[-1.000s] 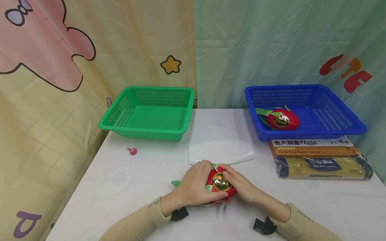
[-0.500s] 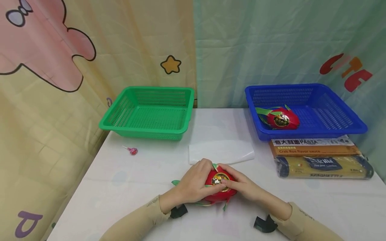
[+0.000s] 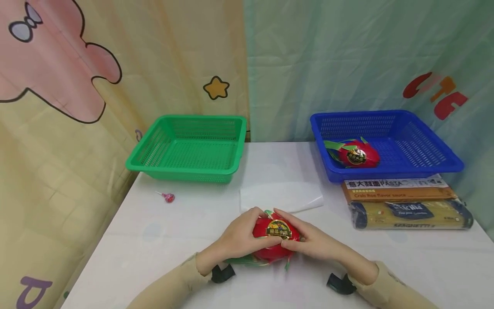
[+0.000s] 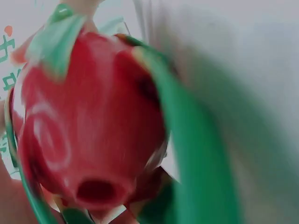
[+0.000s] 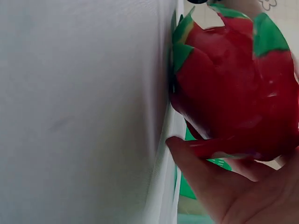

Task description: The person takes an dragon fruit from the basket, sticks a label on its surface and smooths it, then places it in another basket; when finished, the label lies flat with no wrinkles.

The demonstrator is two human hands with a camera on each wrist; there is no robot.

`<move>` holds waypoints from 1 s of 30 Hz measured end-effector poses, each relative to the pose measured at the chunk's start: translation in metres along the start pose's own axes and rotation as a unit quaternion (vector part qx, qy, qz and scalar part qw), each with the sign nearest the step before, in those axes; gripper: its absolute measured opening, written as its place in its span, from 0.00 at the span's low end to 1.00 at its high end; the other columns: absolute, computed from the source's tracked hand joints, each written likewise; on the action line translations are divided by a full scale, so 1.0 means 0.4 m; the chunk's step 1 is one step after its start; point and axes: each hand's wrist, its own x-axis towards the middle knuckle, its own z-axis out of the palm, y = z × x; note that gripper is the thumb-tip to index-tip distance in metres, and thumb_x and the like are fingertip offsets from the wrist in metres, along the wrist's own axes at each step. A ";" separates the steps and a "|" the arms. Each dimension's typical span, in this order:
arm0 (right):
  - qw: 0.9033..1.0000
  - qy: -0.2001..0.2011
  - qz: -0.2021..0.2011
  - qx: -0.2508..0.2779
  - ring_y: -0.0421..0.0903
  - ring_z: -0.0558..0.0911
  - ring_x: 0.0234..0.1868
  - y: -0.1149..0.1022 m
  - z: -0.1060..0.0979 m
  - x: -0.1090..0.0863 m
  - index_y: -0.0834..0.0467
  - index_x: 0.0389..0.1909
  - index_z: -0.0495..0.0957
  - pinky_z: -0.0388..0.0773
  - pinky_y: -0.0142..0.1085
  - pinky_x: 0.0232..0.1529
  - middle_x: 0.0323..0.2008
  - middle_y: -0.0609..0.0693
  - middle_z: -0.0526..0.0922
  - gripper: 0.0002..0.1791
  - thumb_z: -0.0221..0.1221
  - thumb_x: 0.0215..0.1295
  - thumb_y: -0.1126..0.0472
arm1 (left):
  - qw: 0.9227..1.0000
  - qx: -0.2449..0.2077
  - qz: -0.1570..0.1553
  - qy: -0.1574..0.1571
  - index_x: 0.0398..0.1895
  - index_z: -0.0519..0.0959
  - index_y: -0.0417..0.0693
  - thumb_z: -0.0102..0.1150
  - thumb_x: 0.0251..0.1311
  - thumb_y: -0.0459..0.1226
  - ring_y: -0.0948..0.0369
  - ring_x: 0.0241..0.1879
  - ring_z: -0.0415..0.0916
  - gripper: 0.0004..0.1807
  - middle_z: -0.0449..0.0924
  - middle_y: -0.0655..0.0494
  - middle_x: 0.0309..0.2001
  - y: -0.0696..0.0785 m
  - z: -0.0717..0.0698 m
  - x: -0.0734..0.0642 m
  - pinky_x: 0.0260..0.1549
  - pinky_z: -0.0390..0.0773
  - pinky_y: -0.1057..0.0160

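Between my two hands, low over the front middle of the table, is a red dragon fruit (image 3: 270, 254) with green leafy tips and a round gold-and-black label. My left hand (image 3: 241, 234) grips its left side, thumb across the front below the label. From the right, my right hand (image 3: 318, 240) curls round it, its thumb tip meeting the left thumb. The left wrist view has the dragon fruit (image 4: 103, 116) up close, with a hollow red end facing the camera. In the right wrist view, fingers cup the dragon fruit (image 5: 233, 88) from below.
A green basket (image 3: 185, 171) stands back left, with a lollipop (image 3: 168, 198) in front. Back right, a blue basket (image 3: 390, 175) holds another dragon fruit (image 3: 360, 155). Before it lie a pasta box (image 3: 401, 195) and a spaghetti pack (image 3: 413, 216). A white sheet (image 3: 281, 195) lies mid-table.
The dragon fruit has shifted slightly left and turned between the hands, so its label faces up more squarely. My right thumb has moved down off the label. The head view has tilted slightly.
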 end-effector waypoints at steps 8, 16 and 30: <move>0.998 0.002 -0.033 0.057 0.55 0.71 0.57 -0.006 0.015 -0.008 0.40 0.71 0.54 0.77 0.38 0.47 0.68 0.53 0.59 0.40 0.62 0.61 0.54 | 1.000 0.027 -0.002 0.008 0.57 0.68 0.57 0.41 0.65 0.60 0.65 0.45 0.69 0.26 0.71 0.61 0.49 0.002 0.006 -0.013 0.38 0.75 0.65; 0.992 0.006 -0.007 0.126 0.58 0.63 0.62 -0.008 0.017 -0.012 0.49 0.71 0.53 0.64 0.54 0.56 0.68 0.56 0.56 0.31 0.51 0.70 0.57 | 0.998 0.024 0.031 0.044 0.55 0.70 0.54 0.48 0.60 0.61 0.65 0.46 0.70 0.28 0.72 0.63 0.51 0.013 0.029 -0.023 0.38 0.76 0.66; 0.981 -0.004 0.010 0.195 0.57 0.61 0.63 -0.004 0.015 -0.021 0.51 0.70 0.57 0.60 0.49 0.58 0.67 0.56 0.58 0.26 0.45 0.72 0.56 | 0.993 0.061 0.074 0.071 0.52 0.70 0.56 0.51 0.58 0.61 0.68 0.44 0.68 0.26 0.72 0.66 0.47 0.019 0.044 -0.032 0.37 0.74 0.66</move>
